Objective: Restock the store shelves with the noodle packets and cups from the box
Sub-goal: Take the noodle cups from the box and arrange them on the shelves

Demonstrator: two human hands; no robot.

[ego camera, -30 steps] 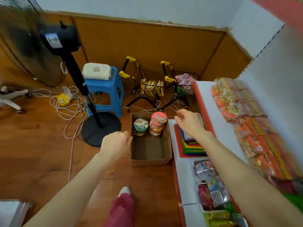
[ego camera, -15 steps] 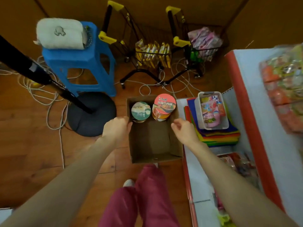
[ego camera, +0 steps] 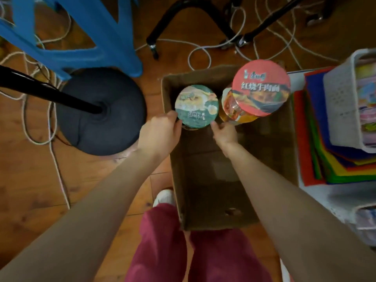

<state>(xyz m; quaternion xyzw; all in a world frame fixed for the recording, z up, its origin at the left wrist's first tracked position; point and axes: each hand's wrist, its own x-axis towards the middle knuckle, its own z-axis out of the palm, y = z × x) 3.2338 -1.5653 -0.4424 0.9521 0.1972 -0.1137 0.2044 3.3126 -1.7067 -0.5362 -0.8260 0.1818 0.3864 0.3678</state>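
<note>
**A:** Where is the green cup (ego camera: 196, 105) found, and how is it expected to handle?

**B:** It is seen upright in the far left corner of the box (ego camera: 205, 180), close to the left wall. It is judged to be light, with thin walls that would dent under a hard squeeze. The film wrap is probably a little slippery. The foil lid should not be pressed. The grip is best taken on the side wall just under the rim, from two opposite sides.

**A:** What is done by the left hand (ego camera: 160, 133)?

**B:** It is curled round the cup's left side, with the thumb (ego camera: 173, 116) laid against the lid's edge. The other fingers are hidden below the lid.

**A:** And by the right hand (ego camera: 224, 134)?

**B:** It is bent in against the near right side of the same cup, with a fingertip touching the rim. So the cup is held between both hands. Whether it has been raised off the box floor cannot be told.

**A:** What else is left in the box?

**B:** A red cup (ego camera: 261, 87) is stacked on another cup in the far right corner, just beside the green one. The near half of the box is bare. The shelf (ego camera: 325, 192) lies beyond the box's right wall, so a short carry to the right is likely needed.
</note>
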